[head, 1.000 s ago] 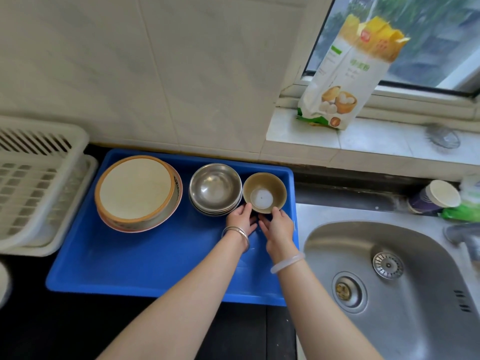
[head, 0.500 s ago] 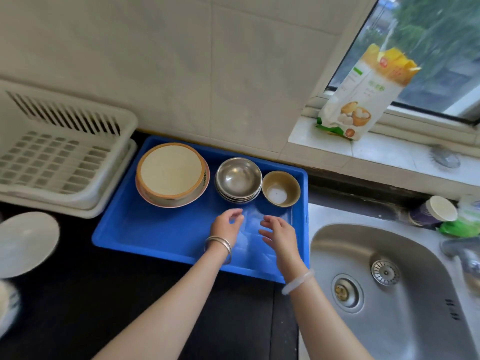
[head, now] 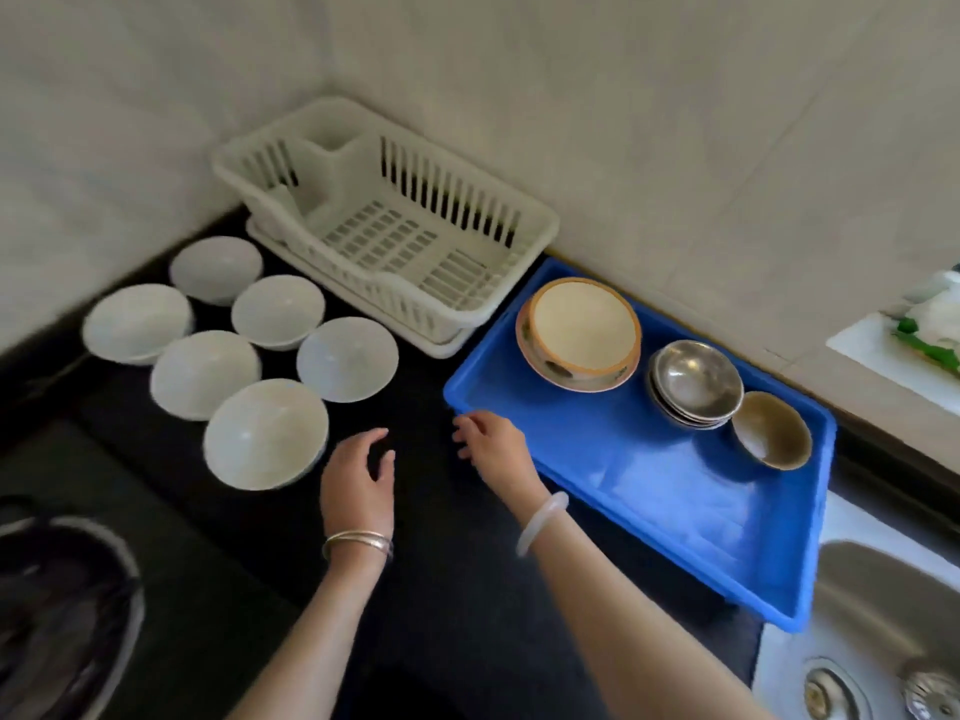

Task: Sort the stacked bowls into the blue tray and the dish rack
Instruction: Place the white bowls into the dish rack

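Observation:
The blue tray [head: 649, 491] lies on the dark counter and holds a cream bowl with an orange rim [head: 581, 332], a stack of steel bowls [head: 695, 383] and a small brown bowl [head: 771, 429]. The white dish rack [head: 384, 220] stands empty by the back wall. Several white bowls [head: 266, 433] sit apart on the counter at the left. My left hand [head: 356, 478] hovers open just right of the nearest white bowl. My right hand [head: 493, 449] is open at the tray's near left corner, holding nothing.
A steel sink [head: 883, 631] lies to the right of the tray. A dark pan or wok [head: 57, 615] sits at the lower left. A green-and-white packet [head: 930, 324] rests on the window sill at the far right.
Both hands let go of the small brown bowl in the tray and moved left over the counter. The view swung left, bringing the white bowls and whole rack into sight.

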Tool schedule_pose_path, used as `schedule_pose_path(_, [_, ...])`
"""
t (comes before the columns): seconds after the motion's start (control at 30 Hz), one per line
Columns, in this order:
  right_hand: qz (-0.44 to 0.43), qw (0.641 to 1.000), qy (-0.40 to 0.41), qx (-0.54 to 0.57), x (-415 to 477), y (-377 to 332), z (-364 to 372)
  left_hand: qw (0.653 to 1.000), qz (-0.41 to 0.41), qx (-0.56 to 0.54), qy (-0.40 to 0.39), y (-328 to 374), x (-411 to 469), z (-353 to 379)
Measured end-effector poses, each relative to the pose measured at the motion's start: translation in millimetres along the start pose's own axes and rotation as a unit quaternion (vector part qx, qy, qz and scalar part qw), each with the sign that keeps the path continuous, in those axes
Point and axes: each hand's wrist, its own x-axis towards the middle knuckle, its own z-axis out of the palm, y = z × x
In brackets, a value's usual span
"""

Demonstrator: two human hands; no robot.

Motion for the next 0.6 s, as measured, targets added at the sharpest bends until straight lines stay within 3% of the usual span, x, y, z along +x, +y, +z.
schedule_pose_path(0.1, [-0.003, 0.998, -0.033, -0.046, 23.4, -26.3, 37.9, 0.996, -0.019, 0.047, 0.077, -33.3, 12.2, -27.8])
schedule_pose_path(0.23, [0.013, 0.995, -0.054, -0.085, 53.4, -54.6, 71.7, 0.979, -0.121, 0.077, 0.142, -68.7, 24.2, -53.2])
schedule_pose_path(0.37, [0.063, 0.997, -0.031, -0.03, 71.3, -62.3, 86.4, 0.969, -0.193, -0.039, 0.146, -90.5, 39.7, -64.8])
schedule_pose_path(0.47, [0.101, 0.993, -0.019, 0.057, 78.0, -63.2, 91.0, 0.942, -0.265, -0.153, 0.136, -97.2, 44.0, -65.8])
schedule_pose_path(0.6, [0.124, 0.983, 0.017, 0.134, 77.0, -68.2, 90.3, 0.928, -0.29, -0.201, 0.119, -103.4, 43.3, -63.9])
